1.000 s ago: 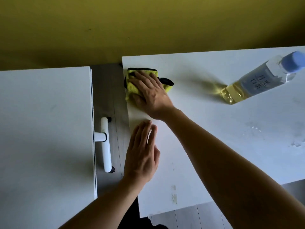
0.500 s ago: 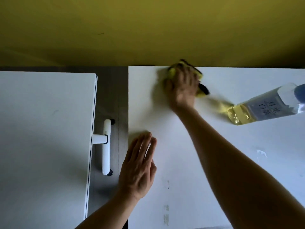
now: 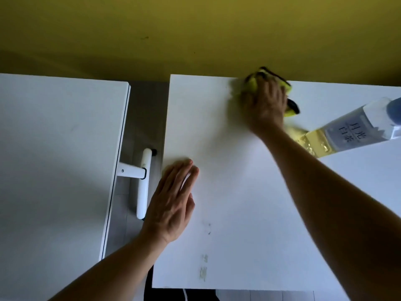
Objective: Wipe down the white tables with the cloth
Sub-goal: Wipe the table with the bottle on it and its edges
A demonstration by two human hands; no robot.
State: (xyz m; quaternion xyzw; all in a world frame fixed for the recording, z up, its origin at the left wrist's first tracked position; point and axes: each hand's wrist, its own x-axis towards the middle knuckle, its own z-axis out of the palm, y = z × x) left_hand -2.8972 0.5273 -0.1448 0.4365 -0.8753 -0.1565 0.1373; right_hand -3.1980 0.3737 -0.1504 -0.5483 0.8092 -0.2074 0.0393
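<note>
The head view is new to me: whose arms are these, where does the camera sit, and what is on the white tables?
There is no machine here. A person wears one camera on the head, looking forward and down, so both arms come in from the bottom of the picture.

The right hand presses a yellow cloth with dark edging onto the far edge of the right white table, next to the yellow wall. The cloth looks blurred, so it is probably being rubbed. The left hand lies flat and empty near that table's left edge.

A clear bottle of yellowish drink with a blue cap stands on the same table, at the right. Faint marks show near its front edge. A second white table is at the left, across a gap.
</note>
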